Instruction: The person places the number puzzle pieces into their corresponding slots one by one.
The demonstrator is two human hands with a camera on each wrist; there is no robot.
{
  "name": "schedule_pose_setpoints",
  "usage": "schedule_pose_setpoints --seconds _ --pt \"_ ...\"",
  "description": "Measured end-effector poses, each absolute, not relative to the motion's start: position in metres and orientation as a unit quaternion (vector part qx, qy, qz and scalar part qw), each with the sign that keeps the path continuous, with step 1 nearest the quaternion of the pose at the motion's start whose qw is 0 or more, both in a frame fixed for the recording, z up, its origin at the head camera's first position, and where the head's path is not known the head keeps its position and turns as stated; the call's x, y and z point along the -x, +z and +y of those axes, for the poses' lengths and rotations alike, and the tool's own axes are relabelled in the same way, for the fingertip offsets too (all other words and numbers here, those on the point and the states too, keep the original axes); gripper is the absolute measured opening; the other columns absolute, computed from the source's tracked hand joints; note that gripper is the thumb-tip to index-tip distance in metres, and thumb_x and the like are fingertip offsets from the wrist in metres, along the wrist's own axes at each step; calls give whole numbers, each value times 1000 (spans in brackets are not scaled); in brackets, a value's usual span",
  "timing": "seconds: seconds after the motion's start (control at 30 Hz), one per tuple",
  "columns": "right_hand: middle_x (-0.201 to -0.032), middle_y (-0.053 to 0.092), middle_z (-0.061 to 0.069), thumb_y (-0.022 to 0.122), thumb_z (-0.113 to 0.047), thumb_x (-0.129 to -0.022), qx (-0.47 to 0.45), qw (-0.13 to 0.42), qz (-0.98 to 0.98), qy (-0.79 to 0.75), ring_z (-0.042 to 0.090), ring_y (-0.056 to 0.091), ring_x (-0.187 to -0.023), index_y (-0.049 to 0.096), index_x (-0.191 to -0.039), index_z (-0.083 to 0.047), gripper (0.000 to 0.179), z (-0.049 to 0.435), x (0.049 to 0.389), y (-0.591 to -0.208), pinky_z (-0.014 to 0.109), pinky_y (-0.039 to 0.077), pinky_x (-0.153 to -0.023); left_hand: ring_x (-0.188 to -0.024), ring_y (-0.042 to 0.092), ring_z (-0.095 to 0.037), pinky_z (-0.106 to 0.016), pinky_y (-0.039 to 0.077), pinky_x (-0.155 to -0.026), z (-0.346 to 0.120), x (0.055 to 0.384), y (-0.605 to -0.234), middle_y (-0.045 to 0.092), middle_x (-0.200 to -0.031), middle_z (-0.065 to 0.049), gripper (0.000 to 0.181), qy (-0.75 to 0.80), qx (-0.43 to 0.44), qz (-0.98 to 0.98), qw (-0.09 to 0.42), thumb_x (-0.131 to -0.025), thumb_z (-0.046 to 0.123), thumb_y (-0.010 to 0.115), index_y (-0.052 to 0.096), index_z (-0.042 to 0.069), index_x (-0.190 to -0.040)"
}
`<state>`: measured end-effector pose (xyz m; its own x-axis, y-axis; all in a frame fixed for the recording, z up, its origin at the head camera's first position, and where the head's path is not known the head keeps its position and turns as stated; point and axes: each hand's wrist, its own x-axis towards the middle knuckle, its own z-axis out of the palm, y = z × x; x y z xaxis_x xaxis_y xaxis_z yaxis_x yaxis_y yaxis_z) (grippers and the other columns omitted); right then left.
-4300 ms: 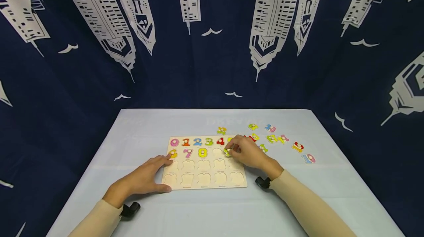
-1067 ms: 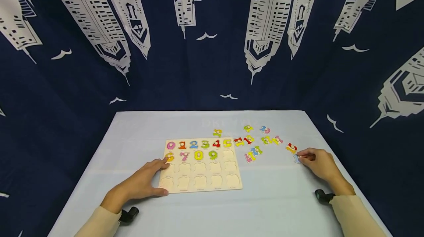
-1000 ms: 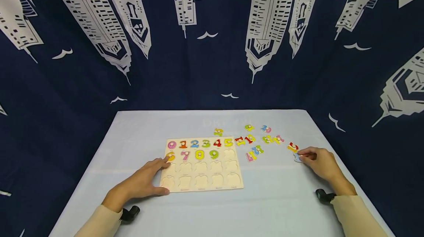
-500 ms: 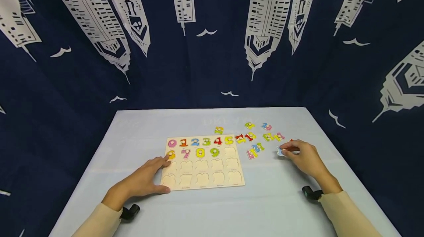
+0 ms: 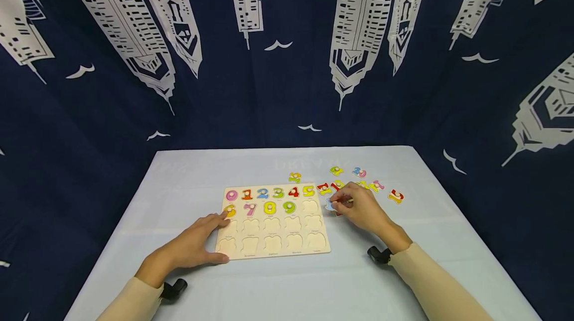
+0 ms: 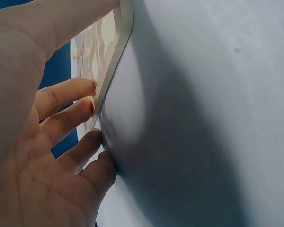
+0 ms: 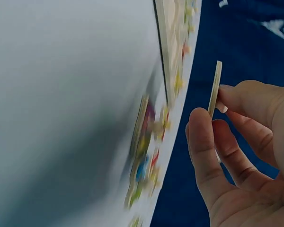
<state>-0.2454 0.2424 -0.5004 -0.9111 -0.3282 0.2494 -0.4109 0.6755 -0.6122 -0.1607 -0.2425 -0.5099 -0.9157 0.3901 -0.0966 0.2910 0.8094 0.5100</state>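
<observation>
A wooden number puzzle board (image 5: 283, 253) lies on the table, with the digits 0 to 9 seated in its upper rows and bare recesses below. My left hand (image 5: 190, 248) rests along its left edge, thumb spread near the front corner; the left wrist view shows the fingers (image 6: 68, 120) against that edge. Just beyond the board's right side, my right hand (image 5: 365, 211) pinches a blue-and-pink number 10 piece (image 5: 329, 205) by its knob. The right wrist view has this piece (image 7: 216, 85) edge-on, raised off the table. Fingers hide most of its face.
Loose two-digit pieces lie right of the board and behind it: a red-and-yellow one (image 5: 396, 196) farthest right, a blue-and-pink one (image 5: 359, 172) at the back, a yellow one (image 5: 294, 177) behind the board. Others sit partly under my right hand. A dark blue patterned cloth (image 5: 251, 111) hangs behind the table.
My right hand earlier put the 9 in the board, then picked up the blue-and-pink number 10 piece at far right and carried it left to the board's side. My left hand stays put.
</observation>
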Motion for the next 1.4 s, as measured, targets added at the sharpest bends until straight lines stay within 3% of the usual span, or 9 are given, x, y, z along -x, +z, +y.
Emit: schedule_pose_setpoints --seconds 0.27,0.57,0.87,1.13,1.4 --pt "-102 77 1 89 -4 -99 -256 61 -911 316 11 73 -95 88 -105 -12 9 198 256 -504 29 69 -87 -170 45 -51 -73 41 -138 -246 159 -512 46 -186 -16 101 248 -182 947 97 -86 52 104 61 11 -167" --pt "-99 81 1 88 -4 -101 -241 25 -935 260 12 62 -85 88 -104 -11 7 175 261 -507 26 53 -75 -171 43 -50 -73 40 -139 -245 158 -510 45 -187 -14 101 254 -179 945 98 -86 52 104 61 10 -167" --pt "-98 82 0 89 -7 -101 -213 40 -944 250 11 67 -87 89 -104 -11 6 169 263 -511 32 58 -77 -171 44 -50 -73 41 -138 -244 159 -508 45 -187 -14 101 250 -178 947 99 -86 52 104 61 11 -168" --pt "-101 82 -1 89 -8 -101 -234 14 -933 274 13 69 -93 90 -111 -11 10 178 269 -511 34 59 -84 -172 42 -51 -74 40 -138 -243 158 -506 44 -188 -14 101 250 -173 947 106 -86 51 104 60 11 -168" --pt "-123 84 9 89 -10 -104 -209 25 -931 298 19 73 -102 88 -124 -8 21 208 287 -504 38 63 -93 -173 41 -49 -72 39 -140 -244 161 -509 42 -189 -12 102 252 -169 947 107 -87 52 103 59 12 -169"
